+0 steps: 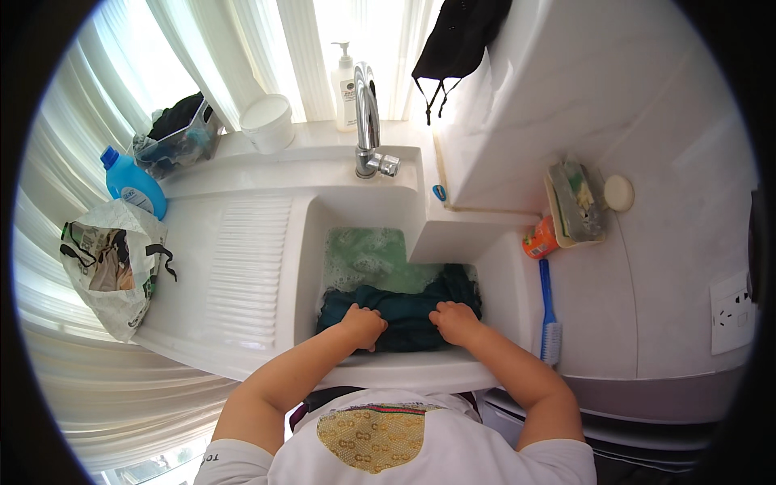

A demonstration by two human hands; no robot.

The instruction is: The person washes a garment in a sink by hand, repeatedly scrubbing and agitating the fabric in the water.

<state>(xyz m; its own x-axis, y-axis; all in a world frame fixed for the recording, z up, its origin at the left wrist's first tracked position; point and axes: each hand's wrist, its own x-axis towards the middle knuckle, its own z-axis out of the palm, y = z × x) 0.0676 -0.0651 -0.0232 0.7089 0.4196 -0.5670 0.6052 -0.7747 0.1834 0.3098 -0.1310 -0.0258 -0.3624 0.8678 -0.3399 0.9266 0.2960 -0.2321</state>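
Note:
A dark green wet cloth or garment (406, 303) lies bunched along the near side of a white laundry sink (306, 273). Greenish, sudsy water (370, 251) fills the basin beyond it. My left hand (365, 326) grips the fabric left of the middle, with its fingers curled inward. To the right, my right hand (454, 321) pinches the same fabric with bent fingers. The stretch of cloth between the hands looks folded. Part of the garment lies under the water, so its full shape is hidden.
A ribbed washboard (248, 267) adjoins the basin's left side. The chrome faucet (367, 121) rises behind it. Leftward are a blue detergent bottle (134, 185) and a plastic bag of clothes (115, 260). A blue scrub brush (549, 315) and an orange container (539, 237) lie right.

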